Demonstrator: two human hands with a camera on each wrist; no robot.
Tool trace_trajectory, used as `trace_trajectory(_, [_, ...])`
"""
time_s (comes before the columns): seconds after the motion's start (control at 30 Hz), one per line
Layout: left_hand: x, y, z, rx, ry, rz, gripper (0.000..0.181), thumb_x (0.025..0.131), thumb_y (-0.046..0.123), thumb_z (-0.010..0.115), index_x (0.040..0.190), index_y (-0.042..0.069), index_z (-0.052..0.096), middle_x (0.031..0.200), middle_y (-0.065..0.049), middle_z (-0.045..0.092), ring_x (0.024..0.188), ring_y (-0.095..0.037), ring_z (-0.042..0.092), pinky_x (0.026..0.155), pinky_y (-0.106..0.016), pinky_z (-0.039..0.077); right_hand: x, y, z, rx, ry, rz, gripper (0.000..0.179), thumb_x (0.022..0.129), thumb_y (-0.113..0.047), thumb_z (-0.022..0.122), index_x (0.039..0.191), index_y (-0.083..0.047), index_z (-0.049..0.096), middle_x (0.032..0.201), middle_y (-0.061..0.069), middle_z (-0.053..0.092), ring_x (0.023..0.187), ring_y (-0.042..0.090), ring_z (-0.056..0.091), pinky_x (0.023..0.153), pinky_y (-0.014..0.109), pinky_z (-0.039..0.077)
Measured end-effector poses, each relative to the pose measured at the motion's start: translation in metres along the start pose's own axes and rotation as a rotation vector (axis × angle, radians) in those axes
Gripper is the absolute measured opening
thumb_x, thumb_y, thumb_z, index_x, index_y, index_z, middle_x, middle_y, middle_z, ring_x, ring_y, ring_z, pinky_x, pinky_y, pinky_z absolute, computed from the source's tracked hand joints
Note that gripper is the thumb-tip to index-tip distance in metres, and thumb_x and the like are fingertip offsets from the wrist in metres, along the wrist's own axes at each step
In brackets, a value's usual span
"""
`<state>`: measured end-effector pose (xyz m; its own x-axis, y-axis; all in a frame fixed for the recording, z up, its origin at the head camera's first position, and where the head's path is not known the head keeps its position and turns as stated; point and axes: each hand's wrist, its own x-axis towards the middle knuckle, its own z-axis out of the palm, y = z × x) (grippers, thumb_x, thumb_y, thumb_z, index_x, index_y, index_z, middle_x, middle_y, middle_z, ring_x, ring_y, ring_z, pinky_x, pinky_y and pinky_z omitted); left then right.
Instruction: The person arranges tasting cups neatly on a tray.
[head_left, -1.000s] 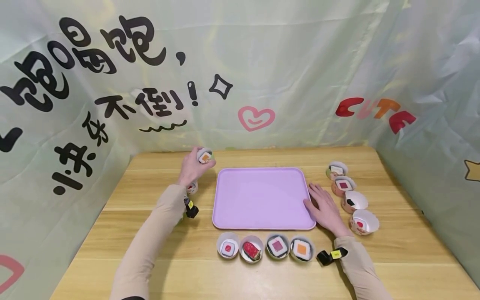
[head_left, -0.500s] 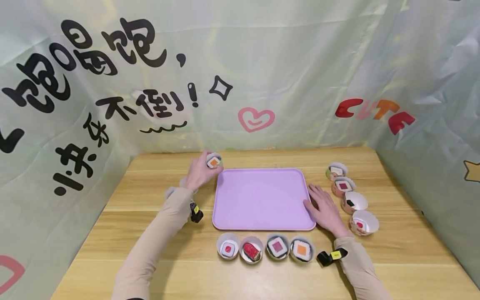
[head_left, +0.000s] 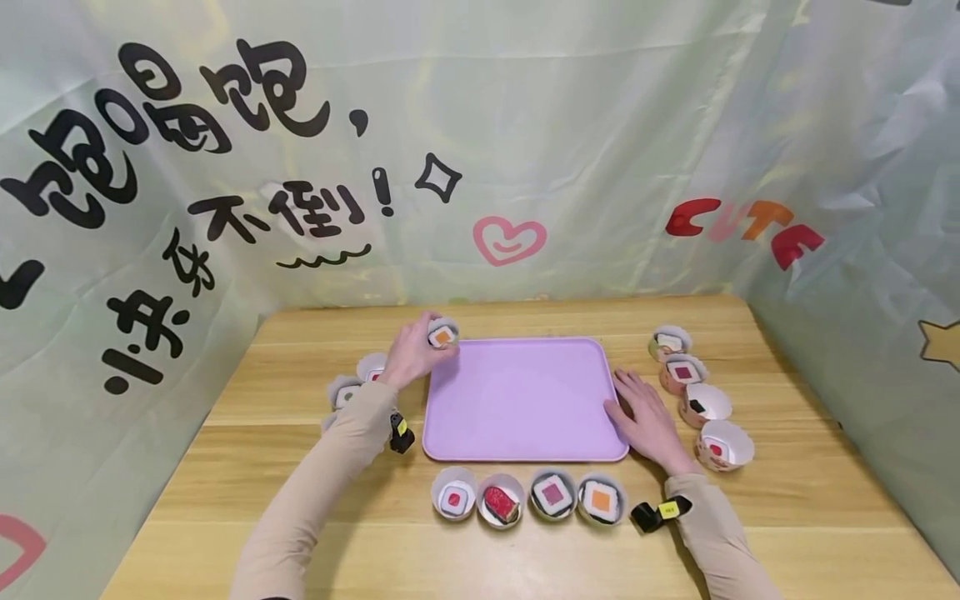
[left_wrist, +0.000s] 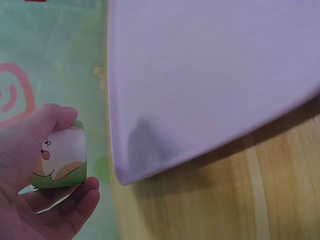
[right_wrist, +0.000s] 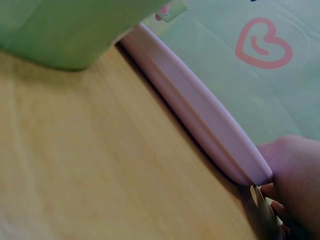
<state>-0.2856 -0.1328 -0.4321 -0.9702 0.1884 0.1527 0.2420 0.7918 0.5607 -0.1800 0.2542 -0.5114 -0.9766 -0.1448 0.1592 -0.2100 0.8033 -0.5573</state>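
My left hand (head_left: 415,354) grips a small paper cup (head_left: 442,342) near the back left corner of the purple tray (head_left: 525,400). In that cup sits a sushi piece (head_left: 443,335) with white rice and an orange centre. The left wrist view shows the cup's green side (left_wrist: 65,155) with a cartoon animal, pinched between thumb and fingers. My right hand (head_left: 651,421) lies at the tray's right edge, fingers extended and thumb at the rim. The right wrist view catches this hand (right_wrist: 300,175) against the tray corner (right_wrist: 255,172).
Several sushi cups line the tray's front, among them a red-topped one (head_left: 500,502) and an orange-centred one (head_left: 602,500). More cups (head_left: 723,446) form a column at the right. Left of the tray, other cups (head_left: 345,393) are partly hidden by my left arm. A printed cloth (head_left: 600,167) hangs behind.
My left hand has carried the orange-centred sushi cup rightward and slightly toward me, up to the tray's back left corner. The cups at the left show more now. My right hand stays put.
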Motion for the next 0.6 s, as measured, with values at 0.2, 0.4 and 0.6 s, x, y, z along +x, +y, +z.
trace_trajectory(0.2, [-0.001, 0.001, 0.006, 0.005, -0.028, -0.033, 0.064, 0.079, 0.029, 0.082, 0.132, 0.009, 0.052, 0.108, -0.016, 0.071, 0.092, -0.029, 0.067, 0.075, -0.035, 0.054, 0.001, 0.001, 0.002, -0.001, 0.005, -0.006, 0.058, 0.104, -0.027, 0.051, 0.148, 0.009, 0.042, 0.157, 0.032, 0.036, 0.150, 0.051, 0.022, 0.123, 0.065, 0.015])
trace_trajectory(0.4, [-0.002, 0.002, 0.009, -0.019, -0.041, -0.042, 0.064, 0.079, 0.027, 0.083, 0.131, 0.008, 0.052, 0.108, -0.017, 0.071, 0.092, -0.030, 0.068, 0.076, -0.038, 0.056, 0.000, 0.001, 0.002, 0.001, 0.016, -0.015, 0.057, 0.103, -0.026, 0.052, 0.147, 0.009, 0.042, 0.156, 0.032, 0.037, 0.150, 0.052, 0.023, 0.123, 0.065, 0.016])
trace_trajectory(0.6, [-0.003, 0.001, 0.014, -0.035, -0.068, -0.062, 0.065, 0.081, 0.027, 0.084, 0.133, 0.006, 0.052, 0.110, -0.017, 0.071, 0.095, -0.030, 0.069, 0.079, -0.038, 0.058, -0.001, -0.002, 0.001, -0.003, 0.025, -0.026, 0.056, 0.103, -0.025, 0.052, 0.146, 0.010, 0.044, 0.155, 0.033, 0.039, 0.148, 0.052, 0.025, 0.122, 0.065, 0.018])
